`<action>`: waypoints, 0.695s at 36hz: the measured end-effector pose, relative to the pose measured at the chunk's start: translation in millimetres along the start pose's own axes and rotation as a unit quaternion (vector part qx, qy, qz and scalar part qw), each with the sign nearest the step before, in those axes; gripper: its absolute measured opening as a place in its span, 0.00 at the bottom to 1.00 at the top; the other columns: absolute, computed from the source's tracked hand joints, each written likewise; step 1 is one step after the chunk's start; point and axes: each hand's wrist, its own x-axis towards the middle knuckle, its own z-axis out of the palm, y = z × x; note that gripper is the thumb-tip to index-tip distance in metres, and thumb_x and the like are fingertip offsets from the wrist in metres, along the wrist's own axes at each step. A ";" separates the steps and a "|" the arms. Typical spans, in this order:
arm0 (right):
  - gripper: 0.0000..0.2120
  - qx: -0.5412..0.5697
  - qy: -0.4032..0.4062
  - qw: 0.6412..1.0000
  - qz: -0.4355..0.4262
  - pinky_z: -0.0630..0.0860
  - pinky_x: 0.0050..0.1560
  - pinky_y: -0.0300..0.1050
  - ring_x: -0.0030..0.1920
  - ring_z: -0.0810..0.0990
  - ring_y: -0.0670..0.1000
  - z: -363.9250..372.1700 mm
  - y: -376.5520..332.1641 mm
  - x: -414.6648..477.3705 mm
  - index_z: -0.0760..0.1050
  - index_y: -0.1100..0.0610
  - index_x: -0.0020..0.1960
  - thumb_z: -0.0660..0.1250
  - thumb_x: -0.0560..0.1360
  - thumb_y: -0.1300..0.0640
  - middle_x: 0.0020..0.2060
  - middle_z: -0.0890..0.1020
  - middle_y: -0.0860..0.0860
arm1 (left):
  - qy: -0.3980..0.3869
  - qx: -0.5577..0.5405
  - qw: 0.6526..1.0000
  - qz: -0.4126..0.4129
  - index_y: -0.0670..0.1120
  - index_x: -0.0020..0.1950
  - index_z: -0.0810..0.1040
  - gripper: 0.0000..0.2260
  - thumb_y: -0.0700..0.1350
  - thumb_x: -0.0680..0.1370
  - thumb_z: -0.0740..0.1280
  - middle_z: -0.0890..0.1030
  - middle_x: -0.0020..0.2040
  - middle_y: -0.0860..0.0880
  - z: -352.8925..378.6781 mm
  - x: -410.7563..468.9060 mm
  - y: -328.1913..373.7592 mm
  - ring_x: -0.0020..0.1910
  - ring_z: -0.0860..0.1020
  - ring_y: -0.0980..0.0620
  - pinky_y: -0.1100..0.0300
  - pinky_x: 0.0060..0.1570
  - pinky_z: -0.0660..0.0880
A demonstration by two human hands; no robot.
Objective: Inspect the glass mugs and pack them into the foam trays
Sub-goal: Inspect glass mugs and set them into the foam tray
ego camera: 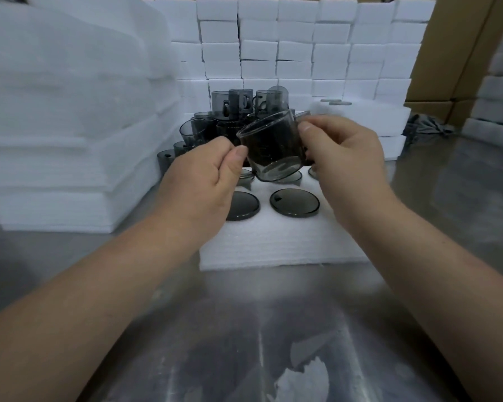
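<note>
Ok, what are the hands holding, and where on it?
A smoky glass mug, tilted: left hand pinches its rim, right hand grips the handle side.

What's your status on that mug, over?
Left hand pinches glass mug rim, right hand grips handle side. Mug tilted above foam tray, not seated. No obstruction seen.

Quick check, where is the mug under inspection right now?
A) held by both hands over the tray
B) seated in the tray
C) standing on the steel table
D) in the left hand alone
A: the left hand pinches the rim of the mug and the right hand grips its handle side, holding it tilted over the tray.
</note>
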 end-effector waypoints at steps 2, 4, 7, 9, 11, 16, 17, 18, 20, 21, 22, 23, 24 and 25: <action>0.06 0.036 -0.013 0.999 -0.009 0.71 0.36 0.28 0.35 0.77 0.34 0.4 -3.9 -1.3 0.78 0.45 0.45 0.63 0.70 0.50 0.31 0.80 0.36 | -0.007 0.020 1.000 0.013 0.48 0.33 0.64 0.15 0.54 0.77 0.53 0.66 0.28 0.54 0.1 -0.4 0.0 0.30 0.67 0.60 0.68 0.30 0.63; 0.10 0.046 -0.034 0.998 -0.028 0.74 0.44 0.32 0.41 0.79 0.35 1.4 -5.3 -3.6 0.76 0.45 0.49 0.62 0.69 0.48 0.38 0.81 0.38 | -0.011 0.050 0.998 0.032 0.50 0.32 0.62 0.15 0.54 0.77 0.54 0.66 0.28 0.55 0.1 -0.8 0.2 0.32 0.68 0.63 0.70 0.30 0.63; 0.15 0.023 -0.066 0.996 -0.047 0.76 0.54 0.40 0.48 0.80 0.40 3.7 -5.0 -7.5 0.74 0.43 0.55 0.64 0.68 0.46 0.44 0.81 0.41 | -0.012 0.066 0.997 0.041 0.49 0.33 0.63 0.15 0.54 0.77 0.54 0.67 0.28 0.54 -0.4 -0.8 -0.2 0.34 0.69 0.64 0.72 0.30 0.63; 0.21 -0.002 -0.084 0.995 -0.047 0.76 0.57 0.44 0.50 0.80 0.41 4.1 -3.0 -7.3 0.73 0.43 0.60 0.66 0.67 0.44 0.46 0.81 0.42 | -0.011 0.072 0.996 0.044 0.51 0.31 0.62 0.15 0.55 0.77 0.54 0.67 0.27 0.55 -0.9 -0.5 -0.6 0.33 0.69 0.65 0.72 0.30 0.62; 0.24 -0.017 -0.096 0.994 -0.042 0.76 0.57 0.45 0.51 0.79 0.40 3.8 -2.1 -5.9 0.73 0.43 0.61 0.66 0.65 0.43 0.47 0.81 0.41 | -0.014 0.073 0.996 0.044 0.53 0.31 0.61 0.15 0.55 0.77 0.55 0.66 0.27 0.55 -0.8 -0.1 -0.9 0.32 0.69 0.65 0.71 0.29 0.62; 0.16 -0.012 -0.116 0.992 -0.038 0.77 0.55 0.45 0.48 0.80 0.40 1.5 -1.7 -3.2 0.73 0.37 0.50 0.69 0.63 0.43 0.45 0.81 0.41 | -0.019 0.065 0.997 0.039 0.54 0.31 0.61 0.15 0.55 0.77 0.54 0.66 0.27 0.55 0.0 0.1 -1.2 0.31 0.68 0.65 0.71 0.28 0.62; 0.15 -0.013 -0.121 0.992 -0.036 0.77 0.55 0.46 0.48 0.80 0.41 0.7 -1.8 -2.4 0.73 0.38 0.50 0.69 0.63 0.45 0.45 0.81 0.42 | -0.020 0.064 0.997 0.038 0.55 0.31 0.61 0.15 0.55 0.77 0.55 0.66 0.27 0.55 0.2 0.1 -1.2 0.31 0.68 0.65 0.71 0.28 0.62; 0.15 -0.016 -0.128 0.991 -0.036 0.77 0.55 0.46 0.48 0.81 0.42 -0.7 -2.4 -1.4 0.73 0.38 0.49 0.69 0.63 0.46 0.45 0.81 0.42 | -0.020 0.062 0.997 0.036 0.55 0.31 0.61 0.15 0.55 0.77 0.55 0.66 0.27 0.55 0.2 0.0 -1.1 0.31 0.68 0.65 0.71 0.28 0.62; 0.14 -0.025 -0.150 0.988 -0.037 0.78 0.51 0.43 0.47 0.81 0.43 -4.8 -4.8 1.4 0.74 0.40 0.48 0.68 0.63 0.48 0.45 0.82 0.43 | -0.021 0.059 0.998 0.032 0.54 0.31 0.61 0.15 0.55 0.77 0.55 0.66 0.27 0.55 0.4 -0.3 -1.1 0.31 0.68 0.65 0.71 0.28 0.62; 0.13 -0.026 -0.161 0.986 -0.038 0.77 0.46 0.38 0.45 0.81 0.42 -7.9 -6.2 3.2 0.75 0.40 0.47 0.68 0.63 0.49 0.44 0.82 0.44 | -0.022 0.058 0.998 0.032 0.54 0.31 0.61 0.15 0.54 0.77 0.55 0.66 0.27 0.55 0.4 -0.4 -1.0 0.31 0.68 0.65 0.71 0.28 0.62; 0.13 -0.021 -0.171 0.984 -0.036 0.75 0.41 0.34 0.42 0.81 0.41 -10.9 -7.8 4.7 0.76 0.41 0.47 0.68 0.63 0.50 0.43 0.82 0.44 | -0.023 0.057 0.998 0.031 0.54 0.31 0.61 0.15 0.54 0.78 0.55 0.65 0.27 0.55 0.4 -0.4 -0.9 0.30 0.68 0.65 0.71 0.28 0.62; 0.12 -0.015 -0.179 0.983 -0.033 0.73 0.37 0.30 0.40 0.80 0.39 -14.0 -9.1 6.2 0.76 0.42 0.46 0.68 0.63 0.51 0.42 0.83 0.44 | -0.025 0.057 0.998 0.030 0.54 0.31 0.61 0.15 0.54 0.78 0.55 0.65 0.26 0.55 0.2 -0.5 -0.7 0.30 0.68 0.65 0.71 0.28 0.62; 0.11 -0.008 -0.188 0.982 -0.030 0.71 0.34 0.29 0.38 0.80 0.39 -16.7 -9.9 7.4 0.77 0.44 0.45 0.68 0.63 0.52 0.40 0.82 0.44 | -0.028 0.057 0.998 0.028 0.54 0.31 0.61 0.15 0.54 0.78 0.55 0.66 0.26 0.55 -0.1 -0.3 -0.7 0.30 0.68 0.65 0.71 0.28 0.62; 0.10 0.001 -0.197 0.980 -0.028 0.70 0.32 0.28 0.35 0.79 0.39 -18.9 -10.2 8.3 0.77 0.45 0.45 0.69 0.63 0.54 0.38 0.82 0.44 | -0.032 0.057 0.998 0.026 0.55 0.31 0.61 0.15 0.55 0.78 0.55 0.68 0.26 0.56 0.0 -0.2 -0.5 0.31 0.68 0.65 0.71 0.28 0.62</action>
